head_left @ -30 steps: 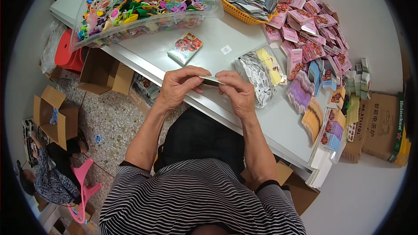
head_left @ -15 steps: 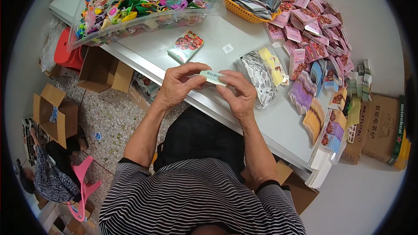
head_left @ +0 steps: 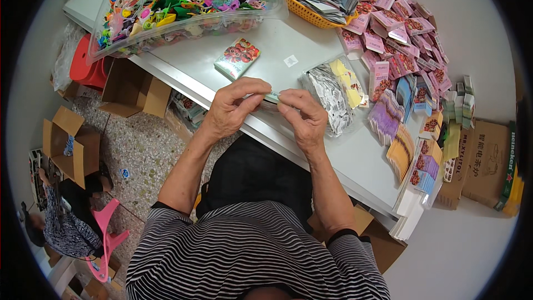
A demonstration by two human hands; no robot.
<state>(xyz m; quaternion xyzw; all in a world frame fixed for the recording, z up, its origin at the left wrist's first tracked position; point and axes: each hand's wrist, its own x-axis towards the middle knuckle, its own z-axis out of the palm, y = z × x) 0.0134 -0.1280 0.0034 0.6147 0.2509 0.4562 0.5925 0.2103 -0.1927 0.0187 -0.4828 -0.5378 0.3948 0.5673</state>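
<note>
Over the table's near edge, my left hand (head_left: 233, 108) and my right hand (head_left: 304, 115) pinch a small pale green carton (head_left: 271, 97) from its two ends. Fingers and thumbs cover most of it, so only a narrow strip shows. Just beyond my left hand, a green and white box (head_left: 237, 58) with round red pictures lies on the white table (head_left: 266, 41). Next to my right hand is a clear plastic pack (head_left: 331, 97) of black-and-white pieces, with yellow ones at one side.
A large clear bin (head_left: 186, 22) of colourful small toys stands at the back left, beside a yellow basket (head_left: 311, 14) of flat packets. Pink boxes (head_left: 388, 33) heap up at the right, near purple cartons (head_left: 387, 115). Another person (head_left: 69, 225) sits at the far left.
The carton has tipped between my fingers; its printed face showed before, and only a thin strip shows now. My hands have stayed in nearly the same place.
</note>
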